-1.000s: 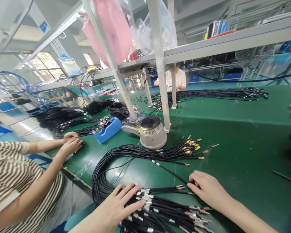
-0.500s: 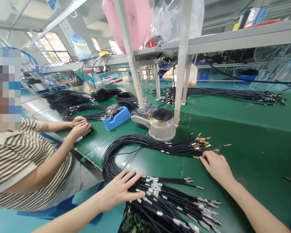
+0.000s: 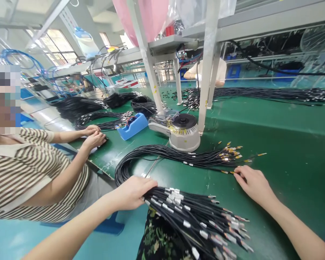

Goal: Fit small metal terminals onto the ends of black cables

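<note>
A thick bundle of black cables (image 3: 162, 151) bends in a U on the green table, with white tags near its front ends. My left hand (image 3: 137, 191) is wrapped round the front leg of the bundle, just behind the tags. The stripped front ends (image 3: 235, 224) fan out toward the table's near edge. At the back leg's end, my right hand (image 3: 253, 182) pinches the tip of one cable (image 3: 224, 172) lying a little apart from the others. Its fingertips partly hide that tip. Yellow-tipped ends (image 3: 231, 153) spread just beyond the right hand.
A round tape dispenser (image 3: 184, 133) stands behind the bundle, beside a blue tape holder (image 3: 132, 126) and white shelf posts (image 3: 206, 83). A co-worker in a striped shirt (image 3: 35, 169) sits at left, hands on the table edge. More cables (image 3: 273, 95) lie at the back.
My left hand has gone from spread fingers resting on the cables to closed round them, drawing the front leg together. My right hand keeps its place at the cable end. The view has shifted slightly.
</note>
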### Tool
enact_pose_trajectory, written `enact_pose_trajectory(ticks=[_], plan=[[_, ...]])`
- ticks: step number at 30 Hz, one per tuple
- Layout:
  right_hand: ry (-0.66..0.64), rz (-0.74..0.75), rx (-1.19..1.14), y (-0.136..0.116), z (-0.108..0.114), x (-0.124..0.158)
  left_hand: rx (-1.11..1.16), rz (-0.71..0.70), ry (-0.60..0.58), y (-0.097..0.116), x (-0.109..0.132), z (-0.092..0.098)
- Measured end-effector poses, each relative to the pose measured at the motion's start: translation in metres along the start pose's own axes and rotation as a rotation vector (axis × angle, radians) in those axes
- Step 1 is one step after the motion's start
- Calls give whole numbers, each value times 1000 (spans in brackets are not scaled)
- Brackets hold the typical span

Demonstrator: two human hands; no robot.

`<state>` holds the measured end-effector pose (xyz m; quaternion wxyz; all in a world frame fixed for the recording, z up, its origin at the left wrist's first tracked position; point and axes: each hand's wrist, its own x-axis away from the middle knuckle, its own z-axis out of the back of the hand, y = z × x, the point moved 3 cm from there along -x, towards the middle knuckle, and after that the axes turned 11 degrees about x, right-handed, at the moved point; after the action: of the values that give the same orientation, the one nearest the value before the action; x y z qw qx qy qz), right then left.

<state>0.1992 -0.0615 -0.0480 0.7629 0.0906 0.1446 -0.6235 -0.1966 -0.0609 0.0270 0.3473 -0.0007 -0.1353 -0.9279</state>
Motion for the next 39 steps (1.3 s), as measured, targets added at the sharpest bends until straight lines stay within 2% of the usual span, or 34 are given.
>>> enact_pose_trajectory(ticks=[4, 6, 10, 12, 15, 18, 20, 22, 24, 27, 29, 32, 36, 39], plan=[[-16, 1, -14, 3, -1, 0, -11, 99, 47, -7, -14, 10], [-22, 10, -15, 3, -1, 0, -47, 115, 64, -13, -20, 2], [-20, 19, -40, 4, -2, 0, -137, 56, -12, -19, -20, -25], [-5, 20, -49, 4, -3, 0, -151, 53, -12, -18, -16, -30], [20, 20, -49, 4, -5, 0, -112, 50, 24, -6, -12, -20], [39, 17, -41, 4, -6, -2, -3, 50, -11, 12, -18, -5], [44, 10, -45, 6, -7, -2, 122, 111, -63, 23, -34, 1], [42, 1, -62, 7, -9, -3, 273, 151, -81, 35, -59, 1], [37, -8, -83, 8, -9, -3, 409, 145, -17, 49, -92, -4], [27, -17, -101, 9, -8, -3, 418, 152, 79, 70, -138, -17], [25, -25, -96, 8, -7, -4, 426, 166, 116, 80, -157, -25], [26, -38, -81, 7, -6, -5, 477, 122, 100, 90, -167, -32], [27, -63, -64, 6, -6, -5, 580, -13, 44, 94, -165, -31], [26, -72, -51, 4, -3, -3, 680, -48, 80, 92, -166, -26]])
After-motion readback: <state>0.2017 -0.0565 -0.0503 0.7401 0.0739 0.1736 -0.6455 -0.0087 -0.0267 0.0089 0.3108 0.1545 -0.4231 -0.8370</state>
